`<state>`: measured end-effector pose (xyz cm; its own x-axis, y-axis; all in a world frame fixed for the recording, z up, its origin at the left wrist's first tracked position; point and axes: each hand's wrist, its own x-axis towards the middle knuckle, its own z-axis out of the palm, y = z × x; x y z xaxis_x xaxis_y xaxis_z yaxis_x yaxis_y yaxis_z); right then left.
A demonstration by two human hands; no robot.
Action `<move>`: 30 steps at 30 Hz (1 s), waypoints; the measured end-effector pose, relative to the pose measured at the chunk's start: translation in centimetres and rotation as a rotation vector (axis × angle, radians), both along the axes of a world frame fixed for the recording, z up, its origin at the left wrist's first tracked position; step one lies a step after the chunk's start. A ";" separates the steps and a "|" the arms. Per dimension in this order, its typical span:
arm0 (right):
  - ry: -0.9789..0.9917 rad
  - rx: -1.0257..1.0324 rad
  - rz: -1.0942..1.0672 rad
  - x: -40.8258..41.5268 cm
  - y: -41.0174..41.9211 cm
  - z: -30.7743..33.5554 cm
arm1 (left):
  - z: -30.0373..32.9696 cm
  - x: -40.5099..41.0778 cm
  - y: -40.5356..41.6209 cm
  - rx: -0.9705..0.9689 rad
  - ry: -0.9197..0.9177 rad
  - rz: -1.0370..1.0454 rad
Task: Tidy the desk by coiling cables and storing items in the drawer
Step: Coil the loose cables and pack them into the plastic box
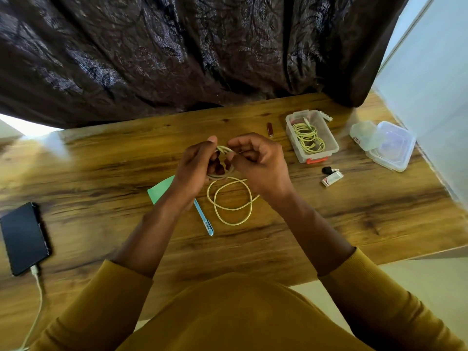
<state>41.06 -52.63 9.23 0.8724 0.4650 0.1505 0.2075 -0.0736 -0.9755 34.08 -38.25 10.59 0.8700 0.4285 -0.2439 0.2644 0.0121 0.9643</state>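
- The left hand (pixel 196 164) curls round small loops of a pale yellow cable (pixel 229 196), held above the middle of the table (pixel 101 178).
- The right hand (pixel 255 158), fingers bent, pinches the same cable at the top of the loops.
- The cable's loose length hangs to the table at 6 o'clock from the hands, lying in two wide rings.
- A blue pen (pixel 203 217) lies at 7 o'clock, a green paper (pixel 159 191) beside it.
- A clear plastic box (pixel 312 136) at 2 o'clock holds another coiled cable (pixel 307 136).
- A black phone (pixel 24 238) lies at 8 o'clock, plugged in.
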 end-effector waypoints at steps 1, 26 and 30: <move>0.037 0.050 0.034 0.1 -0.2 0.1 | 0.0 0.0 0.2 -0.027 0.005 0.013; 0.095 -0.178 0.264 1.6 -1.0 0.9 | 0.3 -0.8 0.8 0.036 0.012 -0.115; 0.134 -0.202 0.167 1.6 -0.5 0.8 | 0.2 -0.7 0.7 0.070 0.004 -0.092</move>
